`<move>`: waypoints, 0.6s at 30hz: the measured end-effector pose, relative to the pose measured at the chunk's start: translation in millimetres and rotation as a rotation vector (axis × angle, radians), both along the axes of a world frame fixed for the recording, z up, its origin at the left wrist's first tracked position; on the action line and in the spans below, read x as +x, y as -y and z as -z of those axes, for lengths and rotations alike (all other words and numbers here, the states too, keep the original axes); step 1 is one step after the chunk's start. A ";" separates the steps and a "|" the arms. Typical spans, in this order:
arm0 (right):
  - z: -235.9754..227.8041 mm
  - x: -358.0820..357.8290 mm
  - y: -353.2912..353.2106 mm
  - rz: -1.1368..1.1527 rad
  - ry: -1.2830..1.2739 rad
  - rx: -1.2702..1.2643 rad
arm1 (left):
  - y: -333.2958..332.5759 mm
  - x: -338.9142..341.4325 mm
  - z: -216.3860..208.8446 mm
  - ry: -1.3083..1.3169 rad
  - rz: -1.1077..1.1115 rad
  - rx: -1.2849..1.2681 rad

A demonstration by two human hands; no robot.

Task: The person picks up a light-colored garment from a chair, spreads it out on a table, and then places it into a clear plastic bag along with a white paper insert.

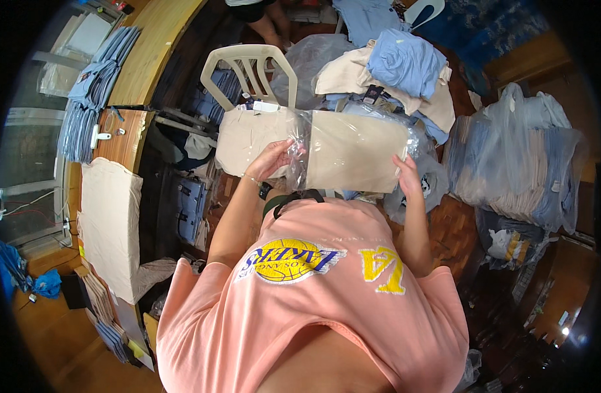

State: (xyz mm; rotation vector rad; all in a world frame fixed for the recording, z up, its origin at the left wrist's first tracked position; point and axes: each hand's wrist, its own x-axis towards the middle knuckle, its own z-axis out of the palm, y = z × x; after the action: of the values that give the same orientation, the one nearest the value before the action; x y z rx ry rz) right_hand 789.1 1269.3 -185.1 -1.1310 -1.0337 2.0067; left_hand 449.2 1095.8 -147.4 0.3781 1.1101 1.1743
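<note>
A folded beige garment in a clear plastic bag [358,147] lies level in front of my body, held between both hands. My left hand [271,160] pinches the loose, crinkled plastic at the bag's left end. At the opposite edge my right hand [407,174] grips the bag, thumb on top and the other fingers partly hidden under it. Just beyond my left hand another folded beige garment [245,137] rests in front of a cream plastic chair [248,62], with a small white tag at its upper edge.
Blue shirts [405,62] and beige ones are heaped beyond the bag. At right stands a large plastic-covered stack of folded garments [510,160]. A wooden cabinet [133,131] on the left bears folded blue shirts [94,92]; beige cloth [110,226] lies nearer. Another person's legs [271,26] show at the top.
</note>
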 end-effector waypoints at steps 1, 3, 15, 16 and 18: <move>-0.3 8.5 1.5 0.017 -0.004 -0.020 | -0.7 7.9 1.8 0.037 -0.028 0.014; 2.3 18.2 1.8 0.026 -0.002 -0.035 | -2.4 15.0 3.9 0.084 -0.067 0.023; 2.8 48.8 5.6 0.141 -0.072 -0.026 | -29.8 34.2 24.9 0.390 -0.087 0.066; 1.9 52.0 6.0 0.142 -0.078 -0.011 | -33.4 38.7 15.1 0.307 -0.101 0.045; 0.9 56.0 5.3 0.151 -0.074 0.021 | -37.9 44.1 13.8 0.181 -0.128 0.018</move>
State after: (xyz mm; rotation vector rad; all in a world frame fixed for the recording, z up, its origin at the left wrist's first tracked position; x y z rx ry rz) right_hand 845.0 1264.0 -186.0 -1.0818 -0.9025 1.8992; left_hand 493.3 1133.6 -161.3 0.2122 0.9781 1.3049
